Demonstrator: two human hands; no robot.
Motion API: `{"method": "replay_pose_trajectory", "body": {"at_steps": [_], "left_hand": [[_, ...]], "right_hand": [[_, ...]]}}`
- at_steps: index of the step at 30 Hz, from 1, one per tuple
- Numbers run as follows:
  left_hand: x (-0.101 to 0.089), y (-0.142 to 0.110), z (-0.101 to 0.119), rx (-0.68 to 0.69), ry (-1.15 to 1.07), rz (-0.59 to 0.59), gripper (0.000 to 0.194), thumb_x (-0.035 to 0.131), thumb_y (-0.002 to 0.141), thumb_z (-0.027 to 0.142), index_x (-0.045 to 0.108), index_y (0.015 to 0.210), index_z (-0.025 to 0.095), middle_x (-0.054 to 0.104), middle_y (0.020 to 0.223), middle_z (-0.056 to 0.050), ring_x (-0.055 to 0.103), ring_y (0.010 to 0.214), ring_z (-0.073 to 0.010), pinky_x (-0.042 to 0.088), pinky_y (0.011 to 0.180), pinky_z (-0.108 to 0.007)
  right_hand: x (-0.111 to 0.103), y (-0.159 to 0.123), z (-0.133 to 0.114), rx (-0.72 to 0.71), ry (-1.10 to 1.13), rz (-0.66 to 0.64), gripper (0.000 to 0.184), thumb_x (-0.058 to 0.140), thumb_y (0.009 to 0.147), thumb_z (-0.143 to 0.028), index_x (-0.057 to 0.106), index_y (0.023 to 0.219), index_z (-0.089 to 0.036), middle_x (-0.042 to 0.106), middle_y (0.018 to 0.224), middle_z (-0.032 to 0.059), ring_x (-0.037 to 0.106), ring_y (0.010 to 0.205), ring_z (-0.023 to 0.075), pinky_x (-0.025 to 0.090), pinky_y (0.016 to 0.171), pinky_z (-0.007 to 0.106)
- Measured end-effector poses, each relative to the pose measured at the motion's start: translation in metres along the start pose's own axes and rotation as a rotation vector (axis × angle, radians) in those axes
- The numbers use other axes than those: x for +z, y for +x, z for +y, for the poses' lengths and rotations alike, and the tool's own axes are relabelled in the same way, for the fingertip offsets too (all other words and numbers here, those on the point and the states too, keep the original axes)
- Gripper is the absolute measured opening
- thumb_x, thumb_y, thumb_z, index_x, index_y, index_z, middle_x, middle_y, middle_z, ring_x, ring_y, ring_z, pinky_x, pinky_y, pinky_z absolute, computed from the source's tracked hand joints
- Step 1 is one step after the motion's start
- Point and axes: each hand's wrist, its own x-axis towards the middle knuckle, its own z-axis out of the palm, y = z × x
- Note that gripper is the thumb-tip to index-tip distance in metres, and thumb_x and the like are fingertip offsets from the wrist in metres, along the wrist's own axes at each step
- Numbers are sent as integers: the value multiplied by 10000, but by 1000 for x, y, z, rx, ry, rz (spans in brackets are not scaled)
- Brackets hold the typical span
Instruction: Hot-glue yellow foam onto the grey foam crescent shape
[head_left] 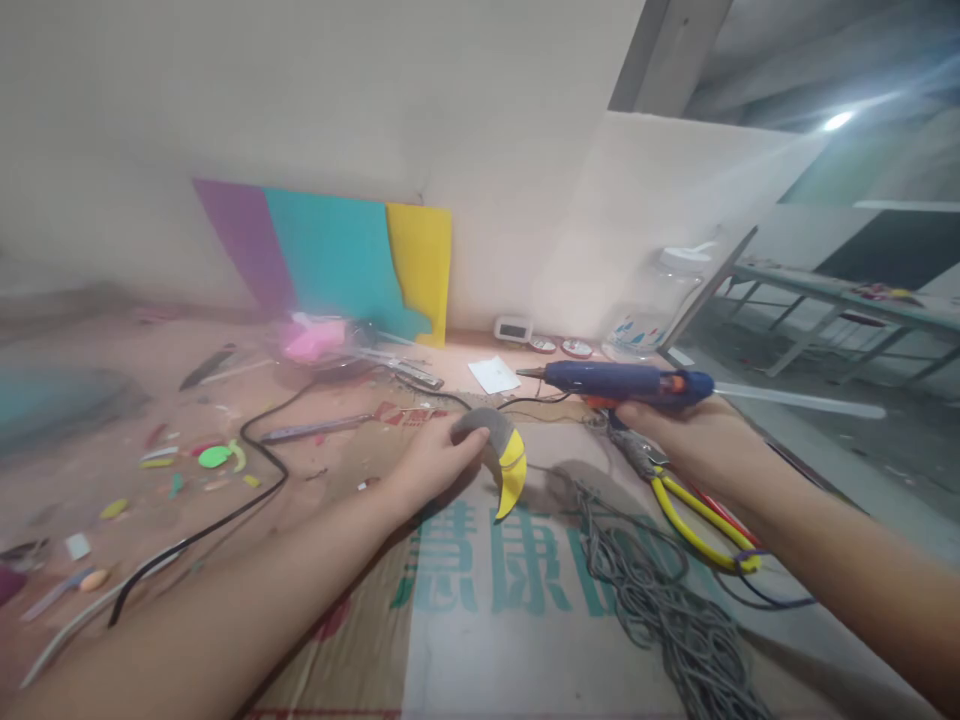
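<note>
Between the fingers of my left hand (pixel 435 455) is a small curved, horn-shaped piece (pixel 513 462), wrapped in grey at the top and yellow toward its pointed tip. My right hand (pixel 667 425) is closed around the handle of a blue glue gun (pixel 615 379). Its nozzle points left, above and to the right of the curved piece, and a clear glue stick (pixel 802 400) sticks out of its back. Below my right wrist lie yellow-handled pliers (pixel 694 525). A tangled heap of grey cord (pixel 660 610) spreads over the cardboard (pixel 480 660) under my hands.
Colored sheets (pixel 337 255) lean on the wall. Before them is a pink item (pixel 315 340) in clear plastic. A white paper (pixel 494 375), a small digital clock (pixel 514 329) and a clear bottle (pixel 656 305) stand or lie behind. Scraps (pixel 215 457) and a black cable (pixel 259 440) lie left.
</note>
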Motion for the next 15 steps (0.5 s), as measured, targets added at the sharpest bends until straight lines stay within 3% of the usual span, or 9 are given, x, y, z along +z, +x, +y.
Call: {"method": "replay_pose_trajectory", "body": {"at_steps": [7,10,15], "left_hand": [[0,1,-1,-7,-12,-10,239,506,817,315,616,682,151,609,615,11,545,616,-141,392,616,-229],[0,2,-2,-39,-32,-4,240,513,814,325,608,683,148,603,603,11,541,601,-140,390,602,-231],[1,2,-3,-32,-56,-2,246,520,811,344,612,689,152,617,611,10,552,602,-142,395,600,-230]], "right_hand": [[22,56,-30,-15,-180,-128,286,654,809,-398,712,963,-164,716,921,81,643,877,271,494,758,360],[38,89,-16,38,-221,-78,243,665,799,-350,705,920,-143,710,850,86,633,749,234,482,658,320],[69,127,29,87,-120,-62,199,682,777,-261,661,909,-114,697,827,88,606,701,186,463,597,258]]}}
